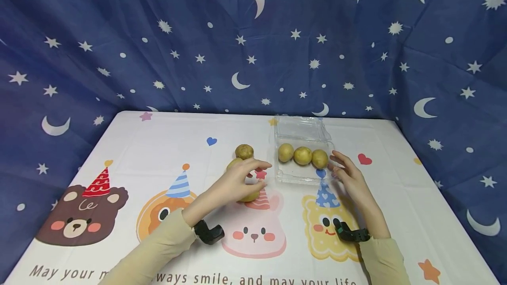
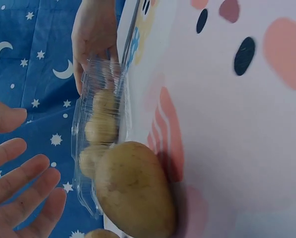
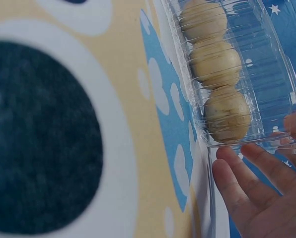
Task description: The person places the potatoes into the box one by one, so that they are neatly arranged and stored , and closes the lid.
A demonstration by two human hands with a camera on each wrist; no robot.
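Observation:
A clear plastic clamshell box (image 1: 295, 175) stands with its lid (image 1: 301, 129) raised at the back. Inside it, three potatoes (image 1: 303, 155) sit in a row. My right hand (image 1: 352, 181) is at the box's right side, fingers loosely bent; its fingertips (image 3: 226, 154) are against the end wall in the right wrist view. My left hand (image 1: 236, 181) hovers over loose potatoes left of the box, partly hiding them. A large potato (image 2: 135, 191) lies apart from its spread fingers (image 2: 26, 173) in the left wrist view. Another potato (image 1: 244, 151) shows beyond the hand.
The white tablecloth (image 1: 158, 144) bears printed cartoon animals, hearts and lettering. A dark blue curtain (image 1: 277, 74) with moons and stars rises behind the table and along both sides. Each wrist wears a black camera band (image 1: 210, 233).

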